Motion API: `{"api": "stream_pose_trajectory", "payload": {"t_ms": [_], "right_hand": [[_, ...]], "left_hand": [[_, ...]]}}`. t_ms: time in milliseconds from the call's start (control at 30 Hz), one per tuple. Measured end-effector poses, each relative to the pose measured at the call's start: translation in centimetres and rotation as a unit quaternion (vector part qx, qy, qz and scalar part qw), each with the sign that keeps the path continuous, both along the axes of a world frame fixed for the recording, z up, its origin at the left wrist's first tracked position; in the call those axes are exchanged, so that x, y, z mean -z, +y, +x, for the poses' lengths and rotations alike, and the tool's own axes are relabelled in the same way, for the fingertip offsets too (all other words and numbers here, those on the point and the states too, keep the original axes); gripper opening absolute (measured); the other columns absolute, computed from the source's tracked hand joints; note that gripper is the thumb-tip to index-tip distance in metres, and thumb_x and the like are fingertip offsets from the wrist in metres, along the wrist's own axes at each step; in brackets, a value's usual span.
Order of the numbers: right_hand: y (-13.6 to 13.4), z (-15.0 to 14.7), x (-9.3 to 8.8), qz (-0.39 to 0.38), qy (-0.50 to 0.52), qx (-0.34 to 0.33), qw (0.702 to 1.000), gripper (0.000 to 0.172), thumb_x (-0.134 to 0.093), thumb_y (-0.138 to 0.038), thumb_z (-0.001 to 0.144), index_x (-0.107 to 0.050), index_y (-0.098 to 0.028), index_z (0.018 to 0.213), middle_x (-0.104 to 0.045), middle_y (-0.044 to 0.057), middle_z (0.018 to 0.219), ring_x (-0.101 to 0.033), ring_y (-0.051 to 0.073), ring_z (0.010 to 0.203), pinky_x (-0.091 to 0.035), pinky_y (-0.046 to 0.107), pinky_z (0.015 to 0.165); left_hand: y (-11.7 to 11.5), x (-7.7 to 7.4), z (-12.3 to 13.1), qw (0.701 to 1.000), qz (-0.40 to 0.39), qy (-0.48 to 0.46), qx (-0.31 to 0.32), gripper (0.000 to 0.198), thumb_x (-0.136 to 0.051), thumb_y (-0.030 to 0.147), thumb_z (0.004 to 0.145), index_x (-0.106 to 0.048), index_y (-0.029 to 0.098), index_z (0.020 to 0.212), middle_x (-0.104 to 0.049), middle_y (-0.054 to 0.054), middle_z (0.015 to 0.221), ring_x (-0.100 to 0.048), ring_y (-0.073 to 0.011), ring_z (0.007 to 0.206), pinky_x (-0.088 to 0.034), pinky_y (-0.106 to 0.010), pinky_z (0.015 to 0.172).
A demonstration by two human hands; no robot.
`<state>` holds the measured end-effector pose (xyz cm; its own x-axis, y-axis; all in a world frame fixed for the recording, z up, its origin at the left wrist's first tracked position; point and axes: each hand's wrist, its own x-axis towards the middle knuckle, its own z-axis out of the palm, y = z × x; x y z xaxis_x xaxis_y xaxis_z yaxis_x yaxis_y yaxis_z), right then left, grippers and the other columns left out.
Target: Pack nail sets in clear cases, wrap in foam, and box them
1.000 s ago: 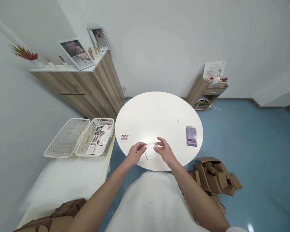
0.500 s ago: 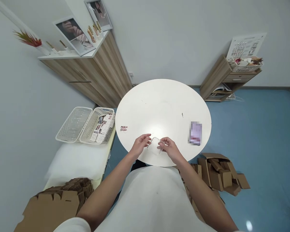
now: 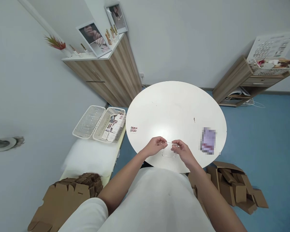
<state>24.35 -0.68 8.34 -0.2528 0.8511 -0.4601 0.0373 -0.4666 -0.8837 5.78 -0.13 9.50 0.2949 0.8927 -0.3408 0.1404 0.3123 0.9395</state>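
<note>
Clear plastic piece (image 3: 169,150) is held over the counter (image 3: 171,106); left hand (image 3: 155,146) pinches one side between fingers; right hand (image 3: 185,152) pinches the other.

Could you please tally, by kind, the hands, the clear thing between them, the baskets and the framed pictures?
Hands: 2, left hand and right hand
Clear thing: 1
Baskets: 3, two at the left, one at the right
Framed pictures: 2
Total: 8
</note>
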Motion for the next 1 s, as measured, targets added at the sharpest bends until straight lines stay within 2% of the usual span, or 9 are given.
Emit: {"api": "stream_pose_trajectory", "payload": {"t_ms": [200, 400, 567, 667, 767, 867, 933, 1000], "right_hand": [[0.7, -0.7, 0.0, 0.005, -0.014, -0.031, 0.999, 0.032, -0.06, -0.039, 0.069, -0.057, -0.023, 0.096, -0.055, 0.0, 0.08, -0.051, 0.013, 0.069, -0.039, 0.03, 0.067], [1.3, -0.9, -0.1, 0.001, -0.003, 0.009, 1.0, 0.046, -0.063, -0.038, 0.066, -0.051, -0.027, 0.109, -0.052, 0.004, 0.107, -0.054, 0.017, 0.092, -0.042, 0.033, 0.079], [0.6, -0.1, 0.5, -0.03, 0.029, 0.024, 0.999, 0.043, -0.063, -0.037, 0.066, -0.049, -0.027, 0.106, -0.055, 0.004, 0.105, -0.061, 0.015, 0.08, -0.044, 0.035, 0.078], [0.1, 0.3, 0.8, -0.027, 0.056, 0.06, 0.996, 0.039, -0.063, -0.036, 0.067, -0.049, -0.026, 0.102, -0.058, 0.002, 0.095, -0.063, 0.015, 0.074, -0.045, 0.035, 0.076], [0.0, 0.8, 1.1, -0.022, 0.064, 0.087, 0.994, 0.038, -0.064, -0.036, 0.066, -0.05, -0.024, 0.099, -0.059, 0.001, 0.09, -0.063, 0.015, 0.07, -0.046, 0.036, 0.076], [0.0, 1.4, 1.1, -0.016, 0.068, 0.099, 0.993, 0.039, -0.065, -0.036, 0.065, -0.051, -0.024, 0.099, -0.059, 0.001, 0.087, -0.063, 0.015, 0.068, -0.046, 0.037, 0.075], [0.1, 1.8, 0.9, -0.013, 0.071, 0.098, 0.993, 0.04, -0.066, -0.036, 0.065, -0.051, -0.024, 0.1, -0.059, 0.0, 0.084, -0.063, 0.015, 0.067, -0.047, 0.037, 0.075], [0.0, 1.9, 0.7, -0.013, 0.073, 0.087, 0.993, 0.041, -0.066, -0.037, 0.065, -0.051, -0.024, 0.1, -0.059, 0.0, 0.082, -0.063, 0.015, 0.066, -0.047, 0.037, 0.074]], "left_hand": [[-0.5, 0.7, -0.6, 0.999, -0.006, 0.029, -0.039, 0.026, -0.064, 0.037, 0.066, -0.06, 0.015, 0.08, -0.055, 0.001, 0.065, -0.05, -0.0088, 0.059, -0.04, -0.023, 0.058], [-1.6, 1.3, -0.9, 0.979, -0.074, -0.059, -0.178, 0.025, -0.067, 0.035, 0.065, -0.057, 0.015, 0.076, -0.057, 0.001, 0.066, -0.055, -0.0095, 0.062, -0.043, -0.025, 0.066], [-3.2, 1.9, 0.0, 0.954, -0.141, -0.146, -0.22, 0.026, -0.069, 0.033, 0.064, -0.051, 0.017, 0.077, -0.058, 0.001, 0.072, -0.059, -0.0107, 0.069, -0.042, -0.023, 0.065], [-3.6, 2.1, 0.8, 0.954, -0.152, -0.149, -0.211, 0.028, -0.068, 0.033, 0.065, -0.05, 0.017, 0.079, -0.057, 0.001, 0.073, -0.06, -0.0115, 0.071, -0.042, -0.024, 0.067], [-3.6, 2.0, 1.2, 0.975, -0.112, -0.092, -0.166, 0.036, -0.066, 0.036, 0.067, -0.049, 0.019, 0.094, -0.058, -0.001, 0.079, -0.06, -0.0134, 0.076, -0.042, -0.027, 0.071], [-3.2, 1.4, 0.7, 0.996, -0.003, 0.03, -0.089, 0.069, -0.073, 0.035, 0.059, -0.04, 0.023, 0.118, -0.056, -0.005, 0.097, -0.057, -0.017, 0.088, -0.04, -0.033, 0.08], [-2.8, 0.8, 0.3, 0.991, 0.068, 0.113, -0.036, 0.09, -0.077, 0.034, 0.052, -0.03, 0.027, 0.128, -0.051, -0.007, 0.109, -0.053, -0.0195, 0.097, -0.038, -0.036, 0.085], [-2.3, 0.3, 0.1, 0.98, 0.116, 0.163, 0.008, 0.098, -0.078, 0.035, 0.05, -0.025, 0.029, 0.132, -0.048, -0.007, 0.115, -0.051, -0.0202, 0.099, -0.038, -0.037, 0.086]]}}
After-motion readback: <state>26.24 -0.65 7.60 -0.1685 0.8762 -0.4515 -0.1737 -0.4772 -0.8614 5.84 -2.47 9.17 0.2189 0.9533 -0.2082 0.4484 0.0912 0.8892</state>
